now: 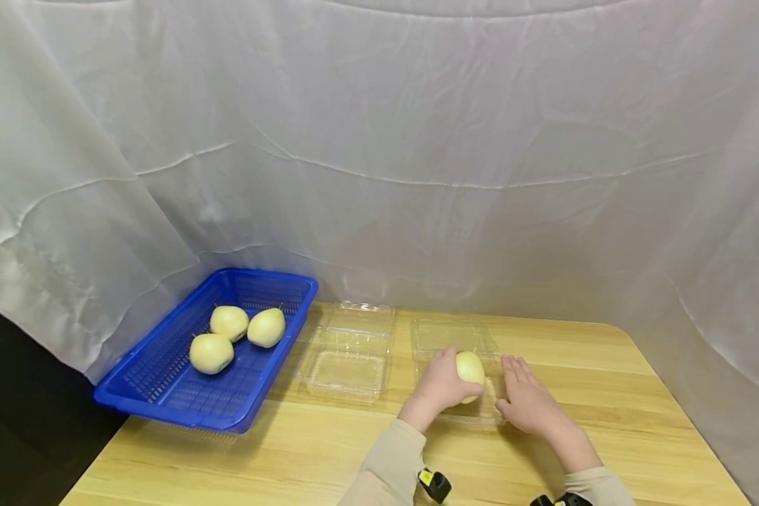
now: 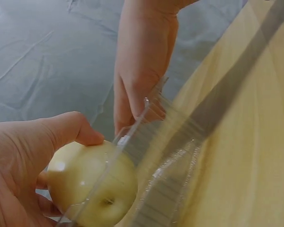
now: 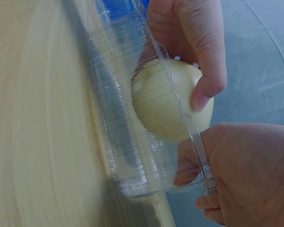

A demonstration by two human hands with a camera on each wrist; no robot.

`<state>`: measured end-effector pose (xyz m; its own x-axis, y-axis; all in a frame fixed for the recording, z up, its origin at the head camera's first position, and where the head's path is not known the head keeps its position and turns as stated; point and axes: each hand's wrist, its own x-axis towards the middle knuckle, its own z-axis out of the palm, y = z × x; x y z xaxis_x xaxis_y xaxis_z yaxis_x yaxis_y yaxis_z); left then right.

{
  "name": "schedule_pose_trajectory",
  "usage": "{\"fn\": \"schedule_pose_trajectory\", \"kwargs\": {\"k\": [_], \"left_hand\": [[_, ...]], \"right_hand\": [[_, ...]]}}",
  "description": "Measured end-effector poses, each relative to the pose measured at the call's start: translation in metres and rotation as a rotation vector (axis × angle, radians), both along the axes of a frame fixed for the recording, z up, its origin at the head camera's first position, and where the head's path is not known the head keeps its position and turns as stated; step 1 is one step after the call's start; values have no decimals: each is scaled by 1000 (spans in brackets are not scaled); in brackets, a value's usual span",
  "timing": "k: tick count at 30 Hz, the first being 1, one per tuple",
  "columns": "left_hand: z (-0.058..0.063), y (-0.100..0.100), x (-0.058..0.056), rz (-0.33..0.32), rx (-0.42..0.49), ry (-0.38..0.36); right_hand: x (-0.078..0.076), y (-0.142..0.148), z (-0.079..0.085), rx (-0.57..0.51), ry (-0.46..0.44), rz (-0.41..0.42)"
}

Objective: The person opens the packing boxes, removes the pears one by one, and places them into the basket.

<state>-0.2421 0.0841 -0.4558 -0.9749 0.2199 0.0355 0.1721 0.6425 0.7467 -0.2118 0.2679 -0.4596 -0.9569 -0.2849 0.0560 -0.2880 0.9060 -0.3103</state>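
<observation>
My left hand (image 1: pixel 443 383) grips a pale yellow pear (image 1: pixel 470 371), its thumb and fingers round the fruit's sides. The pear is over the base of a clear plastic clamshell container (image 3: pixel 118 113), and its lower part shows through the transparent wall. At the container's right end is my right hand (image 1: pixel 531 400). In the right wrist view its thumb (image 3: pixel 187 163) lies inside the rim and its other fingers (image 3: pixel 208 205) outside, holding the side wall. The container's lid (image 1: pixel 452 336) lies folded back behind the base.
To the left stands a second open clear container (image 1: pixel 348 369). Further left, a blue plastic basket (image 1: pixel 259 393) holds three pale yellow pears (image 1: pixel 211 353). The wooden table (image 1: pixel 607 393) is bordered by a grey-white curtain (image 1: pixel 417 176) at the back and sides.
</observation>
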Motion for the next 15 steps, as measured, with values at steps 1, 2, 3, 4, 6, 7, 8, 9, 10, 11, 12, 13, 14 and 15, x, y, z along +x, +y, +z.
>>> {"fn": "schedule_pose_trajectory", "kwargs": {"k": [1,2,3,4,6,7,8,9,10,11,12,13,14,15], "left_hand": [[1,-1,0,2,2,0],[2,-1,0,5,1,1],[2,-2,0,7,2,3],[4,-2,0,8,6,4],[6,-4,1,10,13,4],[7,-4,0,11,19,7],[8,-5,0,11,25,11],[9,-5,0,13,33,13],[10,-6,0,14,39,13],[11,-6,0,16,44,16],[12,-7,1,19,49,19],[12,-8,1,23,53,20],[13,-9,1,25,57,19],[13,-10,1,26,60,19]], "right_hand": [[0,0,0,-1,-1,0],[1,0,1,-1,-2,-1],[1,0,1,-3,-3,-2],[1,0,1,-2,-3,-2],[1,-1,1,-2,-4,-4],[1,-1,1,0,-3,-5],[1,-1,1,2,-2,-6],[1,0,0,4,-1,-7],[1,0,0,4,-1,-7],[1,0,0,2,0,-7],[1,0,0,1,2,-7],[1,-1,0,-1,3,-6],[1,-1,0,-1,4,-4],[0,-1,-1,-4,1,-5]]}}
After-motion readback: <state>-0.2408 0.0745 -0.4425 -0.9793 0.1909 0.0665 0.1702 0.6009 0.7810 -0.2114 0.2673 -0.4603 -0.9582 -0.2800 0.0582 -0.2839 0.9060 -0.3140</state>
